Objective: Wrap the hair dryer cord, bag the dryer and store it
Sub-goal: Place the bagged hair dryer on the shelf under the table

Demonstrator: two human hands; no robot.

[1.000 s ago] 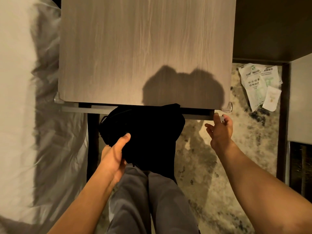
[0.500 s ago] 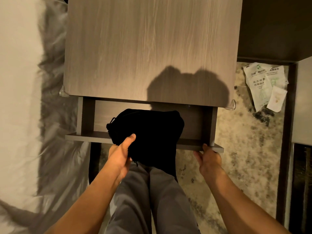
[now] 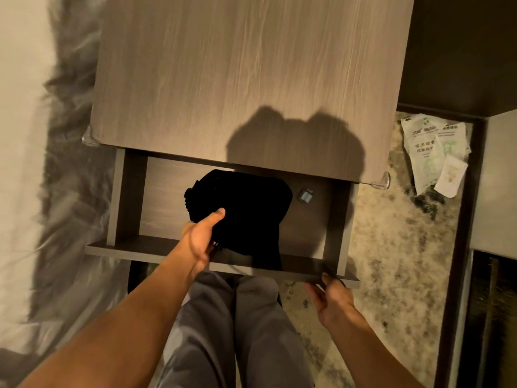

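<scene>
A black cloth bag (image 3: 243, 211) bulges with something inside; the dryer itself is hidden. My left hand (image 3: 200, 239) grips the bag's near left side and holds it over the open drawer (image 3: 330, 219) of a wooden nightstand. The bag's lower part drapes over the drawer's front panel. My right hand (image 3: 331, 299) grips the underside of the drawer front (image 3: 117, 251) at its right end. A small grey object (image 3: 305, 196) lies on the drawer floor to the right of the bag.
The nightstand top (image 3: 237, 74) fills the upper middle. A white bed (image 3: 33, 163) runs along the left. Crumpled paper packets (image 3: 436, 155) lie on the mottled carpet at the right, beside a dark wall panel (image 3: 458, 247). My grey trouser legs (image 3: 237, 331) stand below the drawer.
The drawer has slid out from nearly shut to wide open, pulled by my right hand. My left hand has brought the bag forward over the drawer's inside.
</scene>
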